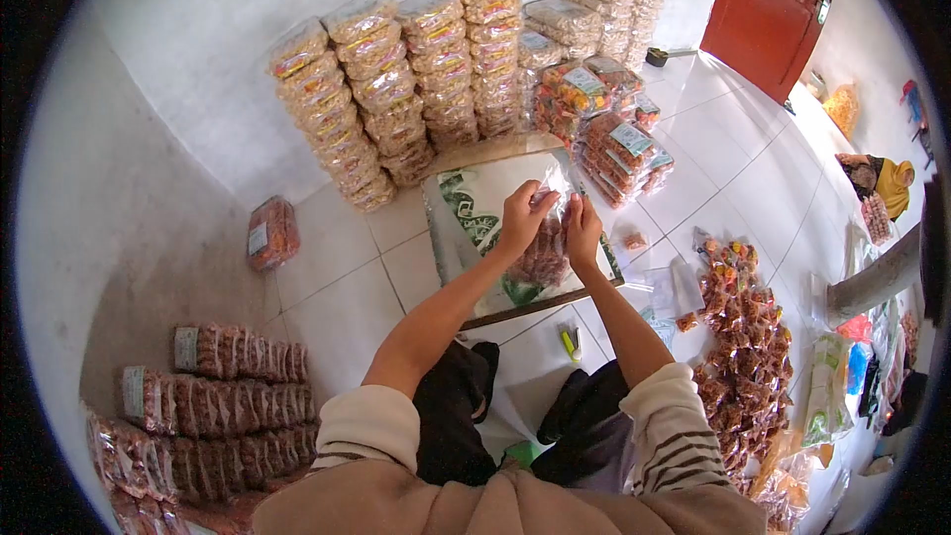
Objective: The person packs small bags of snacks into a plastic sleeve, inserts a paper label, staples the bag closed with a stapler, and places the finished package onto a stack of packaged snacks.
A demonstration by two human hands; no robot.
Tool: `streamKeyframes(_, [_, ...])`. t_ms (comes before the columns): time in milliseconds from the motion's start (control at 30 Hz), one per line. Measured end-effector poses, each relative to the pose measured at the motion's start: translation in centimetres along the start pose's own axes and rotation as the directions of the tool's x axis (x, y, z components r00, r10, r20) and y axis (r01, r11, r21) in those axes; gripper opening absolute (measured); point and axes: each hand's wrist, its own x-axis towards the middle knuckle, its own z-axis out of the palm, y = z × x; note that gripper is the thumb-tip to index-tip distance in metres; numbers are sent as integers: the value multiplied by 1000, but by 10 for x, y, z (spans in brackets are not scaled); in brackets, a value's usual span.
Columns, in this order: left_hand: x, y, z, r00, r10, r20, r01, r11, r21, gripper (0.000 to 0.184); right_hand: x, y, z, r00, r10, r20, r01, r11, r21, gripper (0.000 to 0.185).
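Clear plastic bag of reddish-brown pieces (pixel 542 258): left hand (pixel 524 217), right hand (pixel 584 231) clamped on far end; bulk nearward of both, long axis near-to-far

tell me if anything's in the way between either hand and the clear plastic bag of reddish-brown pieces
Nothing visible is. The left hand and right hand are both at the upper part of the clear plastic bag, with no other object between. The green-and-white printed sheet is beneath the bag, not in the way.
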Motion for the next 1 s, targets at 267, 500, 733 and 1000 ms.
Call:
streamKeyframes(267, [-4, 14, 4, 1000, -24, -17, 25, 996, 83, 28, 6, 12, 4, 993, 109, -42, -112, 989, -91, 42])
streamKeyframes(500, [-5, 12, 10, 987, -6, -159, 42, 973, 226, 31, 7, -2, 12, 987, 82, -136, -95, 992, -88, 27])
streamKeyframes(733, [-4, 12, 11, 984, -22, -179, 55, 982, 178, 29, 9, -9, -12, 967, -218, -130, 182, 953, -241, 16])
streamKeyframes(1000, [-2, 15, 7, 972, -52, -230, 106, 968, 227, 30, -25, -3, -22, 812, -436, 386, 539, 814, -214, 58])
